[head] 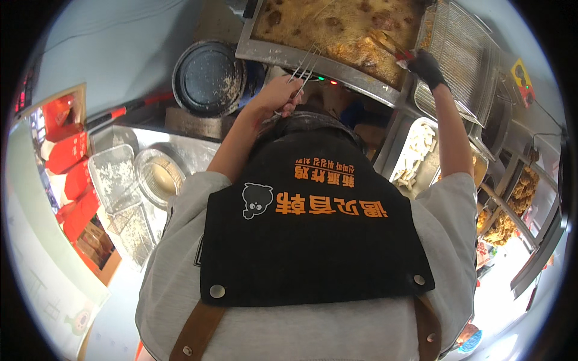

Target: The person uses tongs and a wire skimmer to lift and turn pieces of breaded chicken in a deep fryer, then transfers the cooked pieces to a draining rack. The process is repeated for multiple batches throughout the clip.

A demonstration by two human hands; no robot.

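Observation:
My bare left hand (pixel 283 94) is closed around thin metal wires, which look like a long wire handle (pixel 310 63) reaching up over the fryer. In my right hand (pixel 426 70), gloved in black, is a pair of tongs (pixel 392 45) with red on the grip. Their tips are at golden battered pieces (pixel 361 52) in the right part of the oil. Bubbling oil (pixel 293 31) with several dark patches fills the deep fryer (pixel 368 89), which stands directly before me. What the wire handle joins to is unclear.
Right of the fryer sits a wire mesh basket (pixel 465 63); nearer is a steel tray (pixel 431 169) with pale strips. Fried pieces (pixel 501 228) lie farther right. At left are a dark round tub (pixel 205 76), a metal bowl (pixel 160 176) and plastic containers (pixel 115 173). A blue-capped person (pixel 470 340) is behind.

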